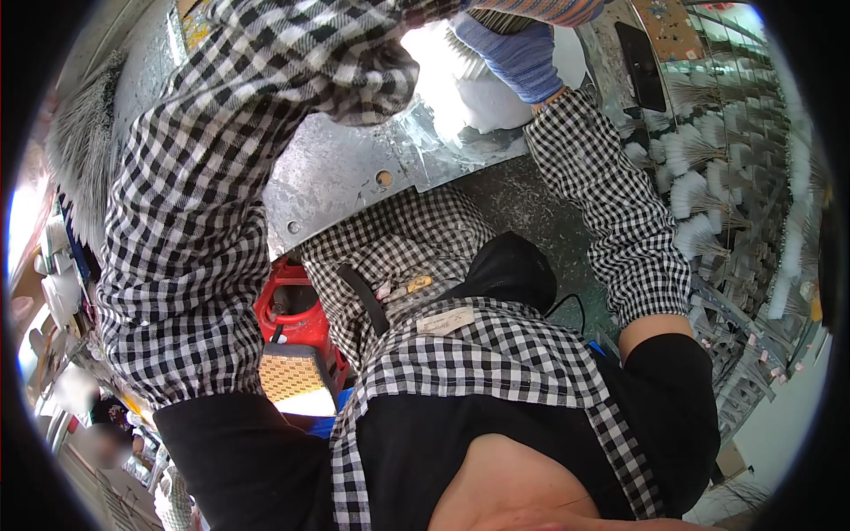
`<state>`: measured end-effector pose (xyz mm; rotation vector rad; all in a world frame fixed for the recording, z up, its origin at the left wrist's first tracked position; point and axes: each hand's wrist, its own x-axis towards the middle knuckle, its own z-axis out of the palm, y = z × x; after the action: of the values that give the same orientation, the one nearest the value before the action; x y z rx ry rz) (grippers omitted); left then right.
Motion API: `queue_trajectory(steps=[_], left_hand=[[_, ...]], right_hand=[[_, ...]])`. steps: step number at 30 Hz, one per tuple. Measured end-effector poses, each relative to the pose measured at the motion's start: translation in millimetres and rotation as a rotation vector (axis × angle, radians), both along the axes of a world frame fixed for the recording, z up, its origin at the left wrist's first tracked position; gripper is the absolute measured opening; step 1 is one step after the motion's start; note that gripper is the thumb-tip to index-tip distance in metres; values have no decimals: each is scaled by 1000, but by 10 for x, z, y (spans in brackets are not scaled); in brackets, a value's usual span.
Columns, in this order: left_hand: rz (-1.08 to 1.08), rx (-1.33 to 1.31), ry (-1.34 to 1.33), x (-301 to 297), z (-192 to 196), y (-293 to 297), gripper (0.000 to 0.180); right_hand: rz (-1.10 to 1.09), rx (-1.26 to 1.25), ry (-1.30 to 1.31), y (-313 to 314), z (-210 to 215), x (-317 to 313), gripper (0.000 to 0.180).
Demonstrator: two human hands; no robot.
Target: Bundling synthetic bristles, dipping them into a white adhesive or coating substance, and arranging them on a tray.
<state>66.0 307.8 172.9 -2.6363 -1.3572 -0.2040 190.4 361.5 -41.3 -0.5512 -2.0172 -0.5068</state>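
My right hand (515, 60), in a blue knitted glove, is at the top of the view above the metal worktable (350, 173). Its fingers are closed around a bundle of dark grey bristles (498, 21). Reaching across from the left, my left hand (553, 9) wears a striped orange and blue glove. It lies against the top of the bundle, and the upper edge of the picture cuts off its fingers. Paler bristle ends (457, 55) show beside the right glove. Under the hands is a bright white rounded thing (496, 104), partly washed out by glare.
A black phone (639, 66) lies right of my hands. Racks of pale bristle tufts (704, 190) fill the right side. Long grey bristles (84, 146) hang at the left. A red stool (305, 310) stands below the table edge. A blurred person (115, 434) is at lower left.
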Motion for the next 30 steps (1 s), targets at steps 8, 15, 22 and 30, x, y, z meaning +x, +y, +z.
queue_trajectory(steps=[8,15,22,30], left_hand=[[-350,-118,-883,-179,-813,458,13],[-154,25,-105,-210,-36,-90,16],[-86,94,-56,-85,107,-160,17],[-42,113,-246,-182,-290,-153,48]], right_hand=[[-210,12,81,-80,-344,-22,46],[-1,-1090,-385,-215,445,26,62],[150,-35,-186,172,-276,-16,71],[241,-458,-156,-104,58,-120,73]])
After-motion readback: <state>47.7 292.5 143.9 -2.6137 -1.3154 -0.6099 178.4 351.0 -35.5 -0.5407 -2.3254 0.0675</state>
